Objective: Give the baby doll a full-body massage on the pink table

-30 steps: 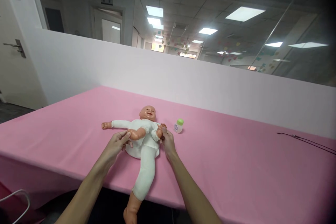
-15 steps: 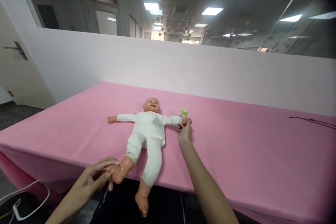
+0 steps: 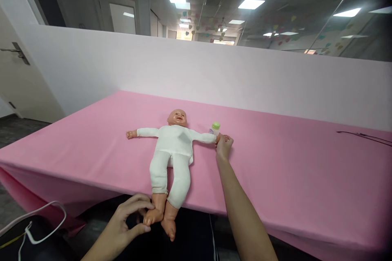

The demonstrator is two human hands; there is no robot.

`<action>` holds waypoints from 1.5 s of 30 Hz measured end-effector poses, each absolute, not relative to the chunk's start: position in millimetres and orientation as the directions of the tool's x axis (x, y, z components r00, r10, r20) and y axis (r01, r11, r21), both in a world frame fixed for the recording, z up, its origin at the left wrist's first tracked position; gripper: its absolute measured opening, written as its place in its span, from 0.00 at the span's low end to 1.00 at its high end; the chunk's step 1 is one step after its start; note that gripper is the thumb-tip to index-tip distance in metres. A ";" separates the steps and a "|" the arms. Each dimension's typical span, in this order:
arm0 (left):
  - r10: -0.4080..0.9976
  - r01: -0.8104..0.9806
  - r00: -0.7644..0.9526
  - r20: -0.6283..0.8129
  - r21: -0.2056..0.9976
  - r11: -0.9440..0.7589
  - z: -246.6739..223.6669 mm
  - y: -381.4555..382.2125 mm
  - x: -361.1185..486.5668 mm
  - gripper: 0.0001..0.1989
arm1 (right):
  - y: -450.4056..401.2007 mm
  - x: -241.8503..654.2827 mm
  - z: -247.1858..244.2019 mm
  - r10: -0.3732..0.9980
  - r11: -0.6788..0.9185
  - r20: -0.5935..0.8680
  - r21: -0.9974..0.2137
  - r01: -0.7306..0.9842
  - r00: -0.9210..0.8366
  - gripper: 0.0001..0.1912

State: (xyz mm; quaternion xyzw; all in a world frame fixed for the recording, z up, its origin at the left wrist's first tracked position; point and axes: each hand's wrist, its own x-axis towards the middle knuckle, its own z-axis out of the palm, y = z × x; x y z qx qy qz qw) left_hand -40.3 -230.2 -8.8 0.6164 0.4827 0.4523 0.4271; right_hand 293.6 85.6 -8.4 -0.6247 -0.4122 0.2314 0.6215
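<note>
A baby doll (image 3: 174, 140) in a white suit lies face up on the pink cloth, arms spread, its feet hanging past the table's front edge. My left hand (image 3: 130, 220) is at the doll's foot on the left, thumb and fingers apart on either side of it, the fingertips at the ankle and toes. My right hand (image 3: 224, 147) is closed round the doll's hand at the right. Just behind that hand stands a small clear bottle with a green cap (image 3: 216, 125).
The pink-covered table (image 3: 290, 171) meets a white wall (image 3: 245, 77) with glass above. Dark thin cords (image 3: 364, 136) lie at the far right. A white cable (image 3: 45, 241) loops at the lower left, and a door (image 3: 21, 77) stands at the left.
The doll's left-side foot has moved right, close beside the other foot, and my left hand has moved right with it. My right hand and the doll's hand have shifted slightly right.
</note>
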 end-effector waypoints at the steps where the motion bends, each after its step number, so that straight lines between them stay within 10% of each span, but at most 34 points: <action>1: 0.980 0.220 0.138 0.146 0.960 -0.174 -9.1 -230.4 -39.5 0.17 | 85.5 293.9 -8.2 0.803 0.084 0.212 -0.966 0.246 0.557 0.22; 16: 0.970 0.258 0.164 0.182 0.941 -0.220 15.1 -227.6 -59.8 0.17 | 63.8 294.4 7.8 0.853 -0.108 0.204 -0.831 0.545 0.480 0.26; 26: 0.946 0.315 -0.227 0.230 0.937 -0.152 15.0 -200.8 -54.6 0.16 | 42.7 257.5 27.0 0.751 0.421 0.630 -0.688 0.590 0.198 0.15; 34: 0.919 0.296 -0.248 0.307 0.927 -0.229 27.2 -141.1 -48.9 0.25 | 24.9 217.8 13.1 0.906 0.384 0.416 -0.735 0.558 -0.075 0.14; 45: 0.884 0.830 -0.154 0.442 0.544 -0.127 62.4 23.0 -34.1 0.22 | 23.0 218.7 16.7 0.958 0.260 0.245 -0.527 0.809 -0.149 0.32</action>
